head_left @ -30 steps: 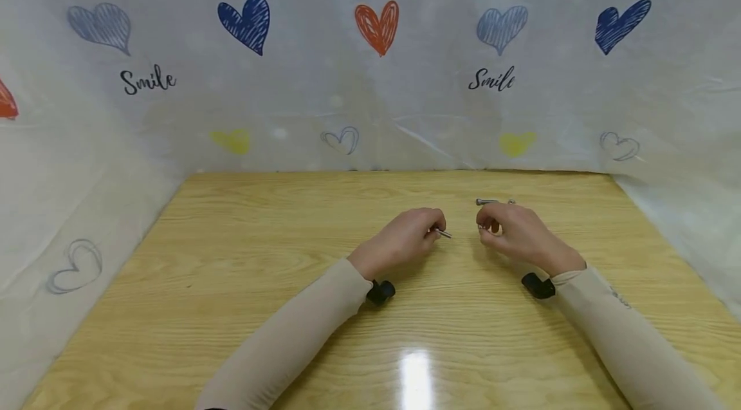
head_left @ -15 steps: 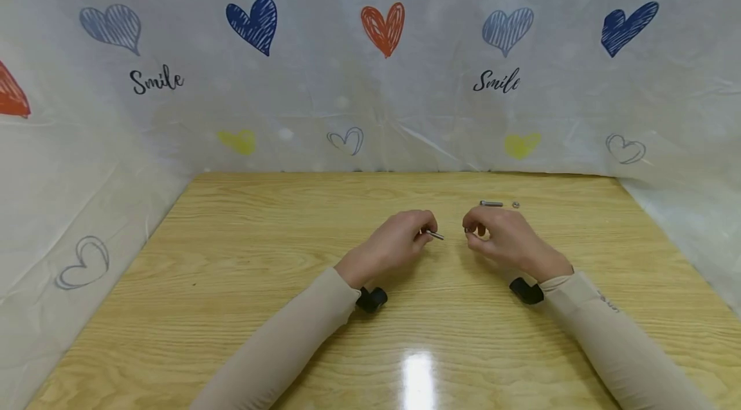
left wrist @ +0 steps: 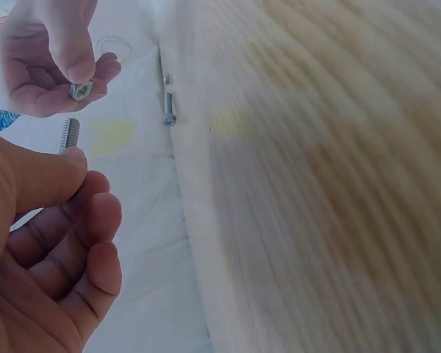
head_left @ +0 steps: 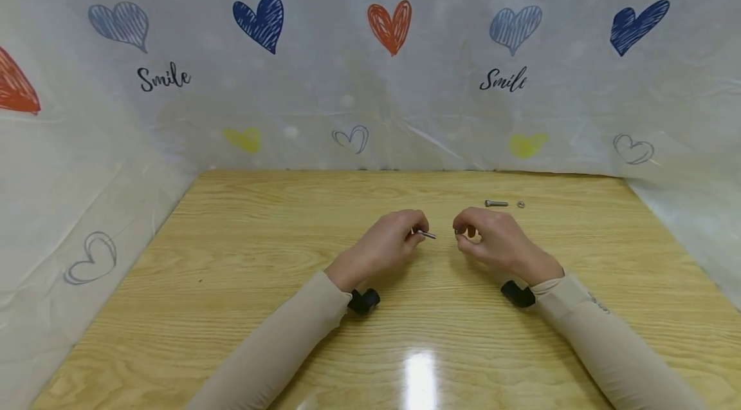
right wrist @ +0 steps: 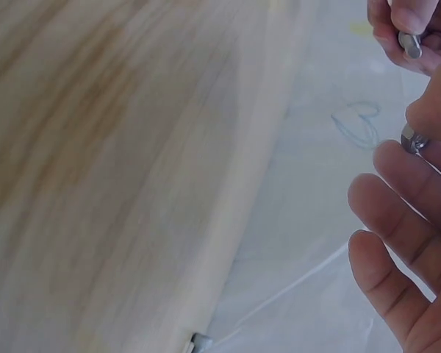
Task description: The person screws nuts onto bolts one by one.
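Observation:
My left hand (head_left: 386, 241) pinches a metal bolt (left wrist: 70, 134) between thumb and forefinger, its threaded end sticking out toward the other hand. The bolt's head is hidden in the fingers. In my right hand (head_left: 496, 239) a small hex nut (left wrist: 81, 90) is held between thumb and fingertip, its hole showing in the left wrist view. The right wrist view has the nut (right wrist: 411, 138) edge-on, with the bolt tip (right wrist: 409, 45) beyond it. A short gap separates bolt and nut, both held over the wooden table (head_left: 260, 223).
Behind the right hand, a second bolt (head_left: 496, 203) lies on the table, with another nut (head_left: 521, 204) just to its right. A white sheet printed with hearts (head_left: 390, 27) hangs along the table's back edge and sides.
Both hands have shifted left in the head view, and the gap between bolt and nut has narrowed. The nut behind the right hand, partly covered before, now shows fully. The view itself has turned slightly.

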Action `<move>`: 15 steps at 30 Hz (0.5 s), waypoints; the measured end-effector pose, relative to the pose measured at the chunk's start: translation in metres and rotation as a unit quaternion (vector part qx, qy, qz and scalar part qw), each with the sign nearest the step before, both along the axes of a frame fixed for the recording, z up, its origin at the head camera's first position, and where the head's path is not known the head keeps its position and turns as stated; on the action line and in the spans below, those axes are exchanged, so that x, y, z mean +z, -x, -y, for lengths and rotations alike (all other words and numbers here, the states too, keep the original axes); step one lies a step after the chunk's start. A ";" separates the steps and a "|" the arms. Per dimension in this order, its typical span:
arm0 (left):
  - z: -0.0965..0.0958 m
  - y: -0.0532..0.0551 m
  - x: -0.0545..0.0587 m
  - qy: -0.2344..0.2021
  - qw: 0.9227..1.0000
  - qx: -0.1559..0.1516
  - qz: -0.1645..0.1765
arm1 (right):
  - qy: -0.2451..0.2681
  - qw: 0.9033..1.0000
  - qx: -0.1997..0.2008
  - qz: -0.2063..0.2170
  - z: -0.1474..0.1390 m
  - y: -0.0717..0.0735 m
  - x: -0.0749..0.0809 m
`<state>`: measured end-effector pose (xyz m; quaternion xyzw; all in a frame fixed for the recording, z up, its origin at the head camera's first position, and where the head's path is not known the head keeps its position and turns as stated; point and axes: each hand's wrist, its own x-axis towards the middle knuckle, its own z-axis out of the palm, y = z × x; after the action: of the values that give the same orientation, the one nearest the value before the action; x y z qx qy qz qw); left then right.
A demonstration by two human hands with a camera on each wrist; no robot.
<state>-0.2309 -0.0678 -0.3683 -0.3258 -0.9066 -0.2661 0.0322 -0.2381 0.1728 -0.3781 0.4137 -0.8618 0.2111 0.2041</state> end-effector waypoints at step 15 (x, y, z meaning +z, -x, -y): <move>0.017 0.000 0.001 -0.016 1.000 0.016 -0.019 | 0.035 0.998 0.045 -0.016 0.018 0.002 -0.003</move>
<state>-0.2307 -0.0845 -0.3677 -0.3156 -0.9065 -0.2742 0.0591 -0.2405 0.1546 -0.3806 0.4479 -0.8311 0.2432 0.2226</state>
